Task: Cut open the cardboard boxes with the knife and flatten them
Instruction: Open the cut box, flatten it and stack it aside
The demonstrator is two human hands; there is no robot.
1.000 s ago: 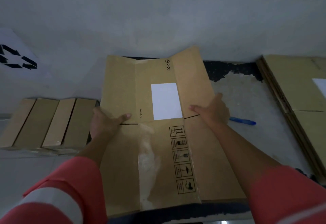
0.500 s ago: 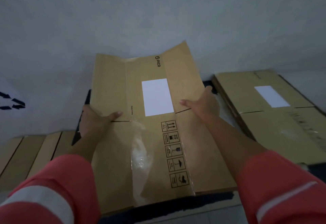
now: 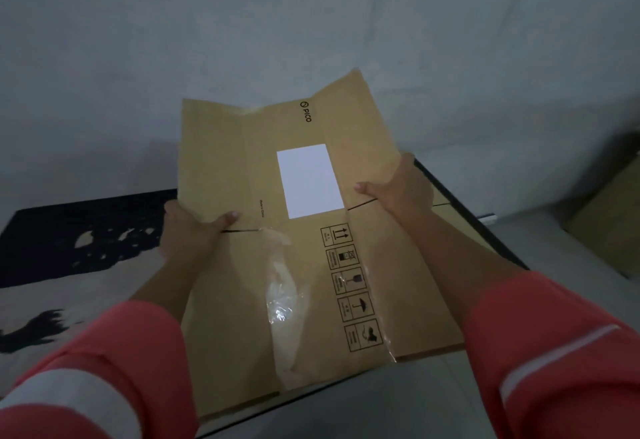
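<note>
A flattened brown cardboard box [image 3: 304, 265] with a white label, a PICO mark and loose clear tape is held up in front of me. My left hand [image 3: 192, 231] grips its left edge, thumb on top near a slit. My right hand [image 3: 398, 193] grips the right edge, thumb on top. The box's far flaps bend upward slightly. No knife is in view.
A dark, paint-worn mat [image 3: 69, 241] lies on the floor at left, under the box. More brown cardboard [image 3: 609, 224] shows at the far right edge. A pale wall [image 3: 311, 23] fills the upper view. Grey floor [image 3: 381, 411] lies below.
I have carried the flattened box to the right, off the mat. The row of boxes at left, the blue pen and the flat stack at right have slid out of view.
</note>
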